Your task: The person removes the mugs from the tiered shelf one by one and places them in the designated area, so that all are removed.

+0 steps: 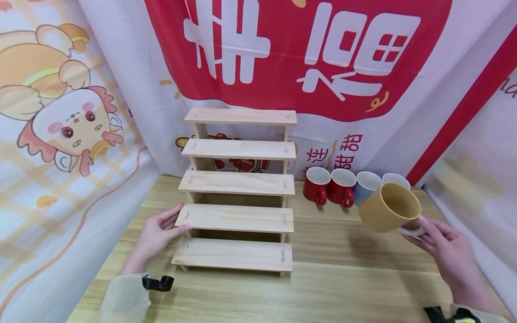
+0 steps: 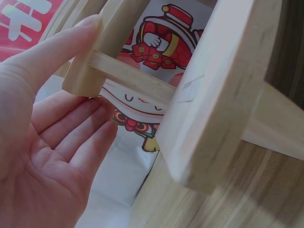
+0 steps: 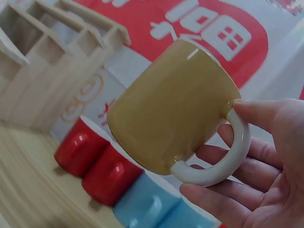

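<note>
A yellow mug [image 1: 377, 213] with a white handle [image 3: 216, 168] is up off the table at the right, tilted, its mouth facing up and right in the head view. My right hand [image 1: 448, 246] holds it by that handle, thumb near the handle's upper end and fingers behind it. At the left, my left hand [image 1: 159, 233] pinches the end of a step of the wooden tiered shelf [image 1: 238, 217]. The left wrist view shows the thumb above that board [image 2: 88, 76] and the fingers under it. No mugs stand on the shelf's several steps.
Two red mugs [image 1: 317, 186] and two blue mugs [image 1: 367, 184] stand in a row at the back right of the wooden table [image 1: 335, 287]. A red and white printed cloth [image 1: 282, 54] hangs behind. Patterned cloth [image 1: 52, 193] closes off the left side.
</note>
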{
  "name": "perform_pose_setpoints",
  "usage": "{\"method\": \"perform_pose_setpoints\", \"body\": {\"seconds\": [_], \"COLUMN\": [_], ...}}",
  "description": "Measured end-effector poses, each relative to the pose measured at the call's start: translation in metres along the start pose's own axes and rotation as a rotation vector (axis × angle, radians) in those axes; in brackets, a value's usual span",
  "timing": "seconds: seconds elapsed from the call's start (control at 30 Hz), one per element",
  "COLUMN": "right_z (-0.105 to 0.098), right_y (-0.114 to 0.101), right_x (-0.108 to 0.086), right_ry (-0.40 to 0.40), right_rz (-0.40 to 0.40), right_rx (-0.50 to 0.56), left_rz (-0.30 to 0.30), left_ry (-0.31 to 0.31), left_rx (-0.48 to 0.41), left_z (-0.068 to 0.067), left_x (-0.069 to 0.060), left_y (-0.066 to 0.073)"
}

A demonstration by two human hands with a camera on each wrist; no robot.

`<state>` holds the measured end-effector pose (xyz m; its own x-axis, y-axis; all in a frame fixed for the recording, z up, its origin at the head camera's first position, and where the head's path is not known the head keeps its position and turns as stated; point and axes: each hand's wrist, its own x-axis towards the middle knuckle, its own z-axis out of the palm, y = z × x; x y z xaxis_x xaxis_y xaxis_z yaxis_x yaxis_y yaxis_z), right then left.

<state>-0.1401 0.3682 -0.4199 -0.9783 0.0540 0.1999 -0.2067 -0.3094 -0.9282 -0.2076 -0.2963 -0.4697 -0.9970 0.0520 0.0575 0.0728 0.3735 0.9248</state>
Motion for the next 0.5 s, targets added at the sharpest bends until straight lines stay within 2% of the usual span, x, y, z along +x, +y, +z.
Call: {"method": "perform_pose_setpoints", "body": {"seconds": [0.27, 0.5], "right_z": [-0.03, -0.053], "right_y": [0.008, 0.017], "right_x": [-0.004, -0.011], "right_ry": [0.108, 0.233], "right_rz": [0.041, 0.095], "right_rx": [0.087, 0.083], "left_rz": [-0.01, -0.016], "left_ry": [-0.007, -0.008], "left_rx": [-0.001, -0.004], "left_z": [-0.001, -0.001], "left_x": [0.0, 0.001], "left_y": [0.0, 0.001]}}
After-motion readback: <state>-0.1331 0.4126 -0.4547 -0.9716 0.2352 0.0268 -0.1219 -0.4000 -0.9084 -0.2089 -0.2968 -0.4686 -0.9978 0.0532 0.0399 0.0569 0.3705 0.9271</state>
